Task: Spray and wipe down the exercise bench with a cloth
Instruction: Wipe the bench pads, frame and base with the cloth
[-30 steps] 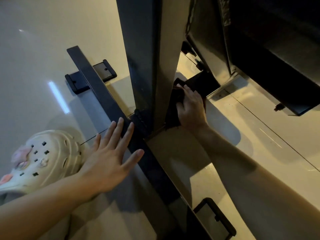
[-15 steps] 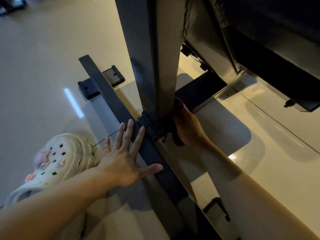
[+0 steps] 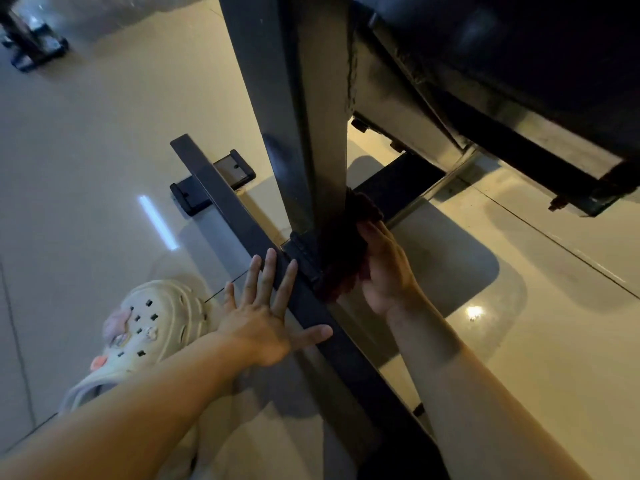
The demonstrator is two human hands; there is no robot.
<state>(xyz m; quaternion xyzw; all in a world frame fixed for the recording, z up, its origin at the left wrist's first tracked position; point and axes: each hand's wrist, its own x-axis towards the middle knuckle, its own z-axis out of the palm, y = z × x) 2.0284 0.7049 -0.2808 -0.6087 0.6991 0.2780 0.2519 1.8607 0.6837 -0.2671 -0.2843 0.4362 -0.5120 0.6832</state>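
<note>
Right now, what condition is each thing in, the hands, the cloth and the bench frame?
left hand: flat, fingers spread, resting on the floor bar
right hand: presses the cloth against the post
cloth: dark, bunched at the post's foot
upright post: standing, bolted to the floor bar
floor bar: lying flat on the floor

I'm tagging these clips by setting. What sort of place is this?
Probably a gym or home workout room: a black steel bench frame with a floor crossbar stands on glossy pale floor tiles, and more dark equipment sits far left.
</note>
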